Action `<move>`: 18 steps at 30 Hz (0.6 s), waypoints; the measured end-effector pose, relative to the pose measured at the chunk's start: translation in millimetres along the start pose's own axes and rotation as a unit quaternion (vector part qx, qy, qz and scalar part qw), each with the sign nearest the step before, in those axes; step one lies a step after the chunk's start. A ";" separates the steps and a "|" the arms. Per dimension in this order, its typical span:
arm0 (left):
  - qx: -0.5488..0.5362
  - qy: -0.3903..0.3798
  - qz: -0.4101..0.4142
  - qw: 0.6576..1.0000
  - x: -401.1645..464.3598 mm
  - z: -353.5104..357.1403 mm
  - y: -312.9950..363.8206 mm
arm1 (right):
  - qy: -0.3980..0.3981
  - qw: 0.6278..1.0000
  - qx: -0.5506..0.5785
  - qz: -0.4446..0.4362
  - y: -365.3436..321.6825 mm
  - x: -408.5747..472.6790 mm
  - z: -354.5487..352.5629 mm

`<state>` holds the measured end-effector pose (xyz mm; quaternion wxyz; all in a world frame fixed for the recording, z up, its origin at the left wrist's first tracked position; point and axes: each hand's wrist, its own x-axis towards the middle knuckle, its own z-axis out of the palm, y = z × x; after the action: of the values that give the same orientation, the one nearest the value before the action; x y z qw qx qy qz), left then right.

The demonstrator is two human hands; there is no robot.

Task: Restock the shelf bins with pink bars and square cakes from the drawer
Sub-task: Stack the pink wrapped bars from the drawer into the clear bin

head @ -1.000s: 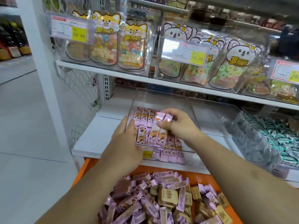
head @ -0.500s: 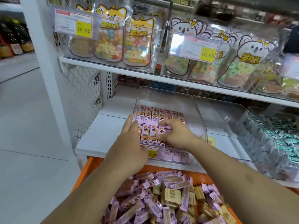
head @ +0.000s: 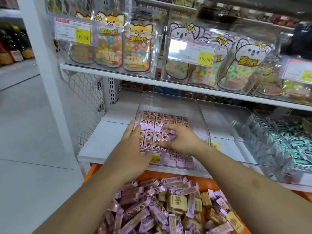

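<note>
Your left hand [head: 133, 146] rests flat against the clear bin [head: 199, 119]. Your right hand [head: 181, 139], fingers curled, presses pink bars [head: 158, 119] inside it.

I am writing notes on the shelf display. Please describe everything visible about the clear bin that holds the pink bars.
The clear bin looks like transparent hard plastic, open on top, with tall side and back walls and a lower front wall. It sits on the white lower shelf, above the orange drawer. Pink bars lie flat inside in neat rows; the back part is bare. A yellow price tag is on its front. The left hand rests at its left front corner; the right hand reaches inside onto the bars.
</note>
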<state>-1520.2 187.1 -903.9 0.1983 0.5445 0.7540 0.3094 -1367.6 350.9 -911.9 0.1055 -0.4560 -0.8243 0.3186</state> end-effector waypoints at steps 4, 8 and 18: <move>0.000 -0.008 0.015 1.000 -10.6 -5.3 2.9 | 0.040 0.999 0.003 -0.024 -7.4 -33.3 -13.8; 0.021 -0.019 0.018 0.999 -28.8 -2.7 3.5 | 0.076 0.994 0.044 -0.066 -9.0 -89.3 -28.0; 0.021 -0.133 0.054 0.989 -97.6 87.5 27.8 | 0.031 0.996 0.061 0.055 111.9 -193.4 5.0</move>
<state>-1413.0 122.9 -952.5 0.2685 0.6246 0.6970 0.2281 -1184.7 233.1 -962.8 0.1411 -0.5031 -0.7731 0.3595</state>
